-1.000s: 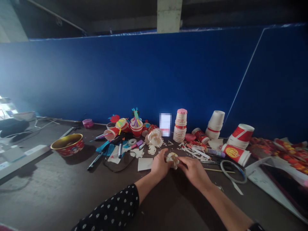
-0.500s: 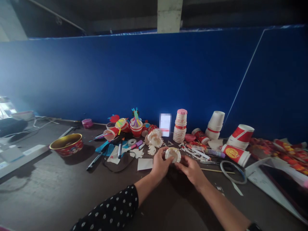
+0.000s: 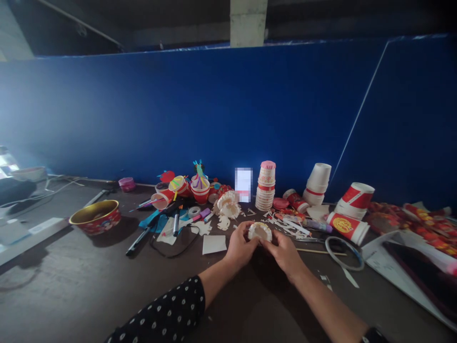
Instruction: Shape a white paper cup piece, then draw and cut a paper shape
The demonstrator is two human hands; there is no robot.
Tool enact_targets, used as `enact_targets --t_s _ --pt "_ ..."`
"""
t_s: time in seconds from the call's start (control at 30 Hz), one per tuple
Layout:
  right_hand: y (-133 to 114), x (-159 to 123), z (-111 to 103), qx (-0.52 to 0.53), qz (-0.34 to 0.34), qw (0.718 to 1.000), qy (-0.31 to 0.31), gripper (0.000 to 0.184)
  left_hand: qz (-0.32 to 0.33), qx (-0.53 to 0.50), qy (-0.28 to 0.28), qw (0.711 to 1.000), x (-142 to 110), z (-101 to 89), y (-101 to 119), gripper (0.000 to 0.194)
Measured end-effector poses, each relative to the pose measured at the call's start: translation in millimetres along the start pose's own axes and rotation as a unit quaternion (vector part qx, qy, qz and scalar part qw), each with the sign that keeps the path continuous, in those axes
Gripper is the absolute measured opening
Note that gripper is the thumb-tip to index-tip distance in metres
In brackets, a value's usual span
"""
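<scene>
Left hand (image 3: pixel 240 246) and right hand (image 3: pixel 284 252) are clasping the frilled white paper piece (image 3: pixel 260 231) between them, over the dark tabletop (image 3: pixel 243 314), right of the white paper square (image 3: pixel 214 244); uneven thumb pressure is probably risking a creased or torn frill.

Between left hand (image 3: pixel 240 245) and right hand (image 3: pixel 283 250) sits a paper piece (image 3: pixel 260 231); beyond them stands a cup stack (image 3: pixel 265 196), and over to the left, a bowl (image 3: pixel 96 225).
</scene>
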State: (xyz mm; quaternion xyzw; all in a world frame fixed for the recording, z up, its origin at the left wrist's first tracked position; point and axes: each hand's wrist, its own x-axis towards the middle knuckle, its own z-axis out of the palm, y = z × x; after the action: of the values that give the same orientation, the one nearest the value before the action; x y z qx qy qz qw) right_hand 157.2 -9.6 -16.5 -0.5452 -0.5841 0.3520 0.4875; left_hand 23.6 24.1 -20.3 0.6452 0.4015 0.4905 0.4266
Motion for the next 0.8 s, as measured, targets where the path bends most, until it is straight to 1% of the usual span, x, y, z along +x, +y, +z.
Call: enact_targets --t_s 0.07,0.13,0.2,0.3,0.4,0.53,0.67,0.8 --pt "-0.9 0.1 -0.4 -0.001 0.006 1.000 0.002 0.035 -0.012 -0.008 0.006 1.000 -0.5 -0.3 0.7 0.037" --pt "-0.8 0.4 -0.6 -0.006 0.011 1.000 0.002 0.035 -0.021 0.009 0.030 0.999 -1.1 -1.4 1.8 0.040" --pt "0.8 1.1 -0.5 -0.019 0.013 1.000 0.006 0.033 -0.017 0.046 0.056 0.997 -2.0 -3.1 3.8 0.040" --pt "4.9 2.0 -0.5 -0.050 0.008 0.998 0.023 0.030 -0.001 0.114 0.073 0.991 -3.7 -5.8 7.6 0.033" --pt "7.2 2.1 -0.8 -0.079 -0.007 0.996 0.034 0.027 0.027 0.172 0.078 0.982 -4.9 -7.4 10.4 0.025" --pt "2.7 0.8 -1.3 -0.115 -0.030 0.992 0.038 0.020 0.054 0.224 0.080 0.970 -5.0 -8.2 11.8 0.015" --pt "-1.8 -0.2 -0.9 -0.140 -0.040 0.988 0.040 0.017 0.053 0.248 0.075 0.965 -4.2 -8.2 11.3 0.014" --pt "-0.5 -0.3 -0.9 -0.150 -0.042 0.987 0.037 0.017 0.047 0.264 0.077 0.960 -3.3 -7.7 9.8 0.017"
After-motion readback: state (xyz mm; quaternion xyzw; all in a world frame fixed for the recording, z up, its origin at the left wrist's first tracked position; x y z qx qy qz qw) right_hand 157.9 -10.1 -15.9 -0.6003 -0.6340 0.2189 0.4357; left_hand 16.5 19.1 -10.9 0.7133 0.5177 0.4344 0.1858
